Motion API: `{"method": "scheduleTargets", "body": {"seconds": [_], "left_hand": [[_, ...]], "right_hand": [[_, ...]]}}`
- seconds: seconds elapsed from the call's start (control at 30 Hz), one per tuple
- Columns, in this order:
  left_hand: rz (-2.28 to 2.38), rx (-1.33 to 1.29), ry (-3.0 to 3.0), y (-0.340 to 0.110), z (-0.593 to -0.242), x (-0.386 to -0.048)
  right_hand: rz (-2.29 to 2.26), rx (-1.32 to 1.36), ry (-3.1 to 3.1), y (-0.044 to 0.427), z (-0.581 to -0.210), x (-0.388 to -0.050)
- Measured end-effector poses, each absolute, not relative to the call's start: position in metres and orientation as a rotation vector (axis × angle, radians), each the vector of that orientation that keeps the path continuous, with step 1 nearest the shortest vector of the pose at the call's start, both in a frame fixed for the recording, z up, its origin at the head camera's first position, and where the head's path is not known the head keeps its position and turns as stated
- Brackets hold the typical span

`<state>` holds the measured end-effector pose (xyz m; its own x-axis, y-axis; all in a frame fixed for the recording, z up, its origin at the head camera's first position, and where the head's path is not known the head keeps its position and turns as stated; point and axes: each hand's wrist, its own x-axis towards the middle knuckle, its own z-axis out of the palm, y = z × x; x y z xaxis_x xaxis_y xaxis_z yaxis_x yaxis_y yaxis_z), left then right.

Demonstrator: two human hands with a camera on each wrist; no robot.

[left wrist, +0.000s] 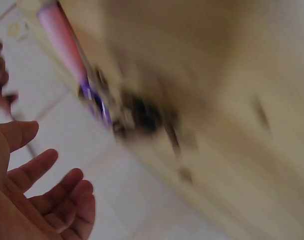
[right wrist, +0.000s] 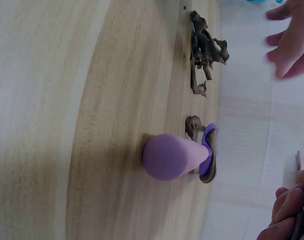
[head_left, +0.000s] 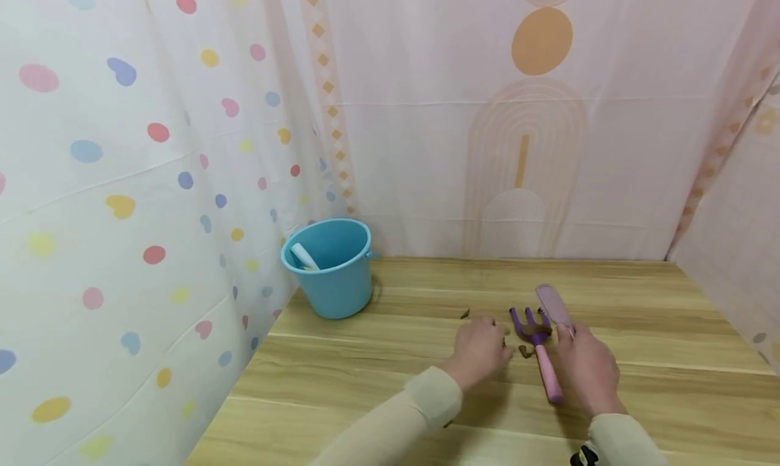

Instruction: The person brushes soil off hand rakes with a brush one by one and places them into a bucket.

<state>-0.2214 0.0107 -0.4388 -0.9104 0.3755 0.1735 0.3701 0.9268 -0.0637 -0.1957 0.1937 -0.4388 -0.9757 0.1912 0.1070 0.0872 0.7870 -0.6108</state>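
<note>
My right hand pinches a flat, pale mauve tool with a rounded end, pointing away from me; its exact kind I cannot tell. Just left of it, a small garden hand fork with purple tines and pink handle lies on the table. Brown dried leaves lie in a loose heap beside the fork, and one curled leaf is at its tines. Over the heap hovers my left hand, fingers loosely bent and apart, holding nothing visible. The left wrist view blurs the leaves.
A light blue bucket stands at the table's back left corner with a white stick-like thing inside. Stray leaf bits lie on the wooden table. Patterned curtains hang behind and at both sides.
</note>
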Motion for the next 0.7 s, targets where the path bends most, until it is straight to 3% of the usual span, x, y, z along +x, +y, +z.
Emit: {"method": "scheduleTargets", "body": {"seconds": [0.3, 0.7], "left_hand": [[-0.026, -0.319, -3.067, 0.069, -0.463, -0.213], [0.085, -0.169, -3.126, 0.103, -0.471, -0.221]], "right_hand": [[0.952, -0.214, -2.797, 0.199, -0.440, -0.196], [0.951, -0.243, -2.776, 0.215, -0.441, -0.196]]}}
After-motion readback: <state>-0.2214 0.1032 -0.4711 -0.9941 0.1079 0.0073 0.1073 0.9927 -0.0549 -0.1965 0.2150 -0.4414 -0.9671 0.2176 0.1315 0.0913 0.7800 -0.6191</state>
